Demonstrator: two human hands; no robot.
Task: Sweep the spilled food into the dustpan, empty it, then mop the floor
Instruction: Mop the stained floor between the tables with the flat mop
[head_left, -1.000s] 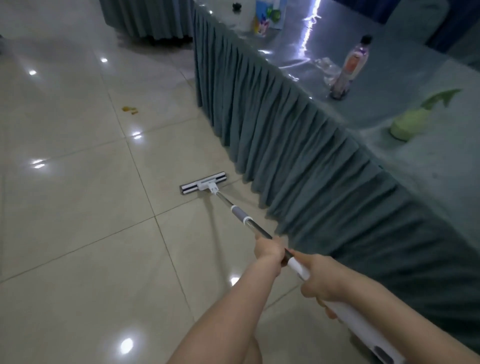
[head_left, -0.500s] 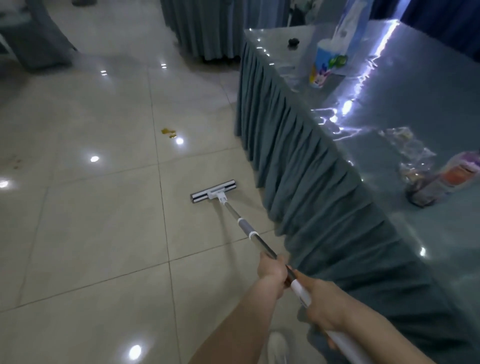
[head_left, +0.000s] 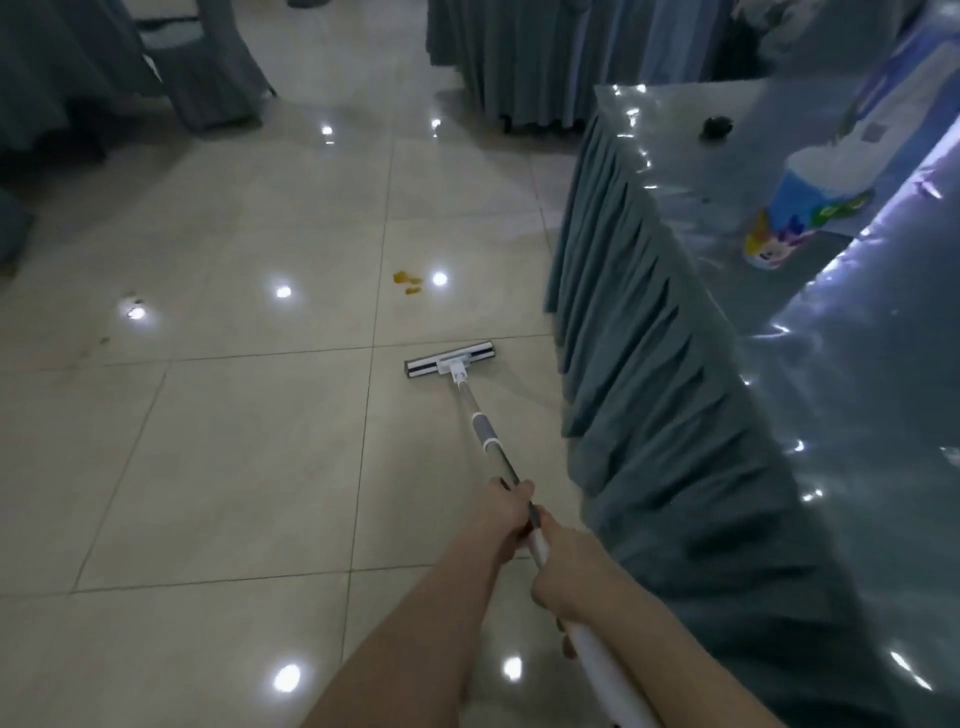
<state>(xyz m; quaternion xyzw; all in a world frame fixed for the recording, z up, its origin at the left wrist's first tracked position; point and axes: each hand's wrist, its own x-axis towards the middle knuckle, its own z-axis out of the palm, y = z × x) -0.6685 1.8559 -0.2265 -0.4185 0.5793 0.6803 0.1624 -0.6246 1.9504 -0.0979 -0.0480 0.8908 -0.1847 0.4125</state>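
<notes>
Both hands were clenched round the long metal-and-white mop pole (head_left: 483, 431). The left hand (head_left: 506, 512) gripped the bare metal shaft, and the right hand (head_left: 566, 577) sat just behind it on the white grip. The flat white-and-grey mop head (head_left: 449, 359) lay on the glossy beige tiled floor (head_left: 234, 441), near the pleated grey-blue skirt of the bench (head_left: 649, 364). A small orange-yellow patch of spilled food (head_left: 408, 280) lay ahead of the head, apart from it. Mopping seemed to be the step in hand. To do it well, the head should probably go straight over that patch. It should stay flat and pressed down, and the stroke should keep clear of the skirt.
</notes>
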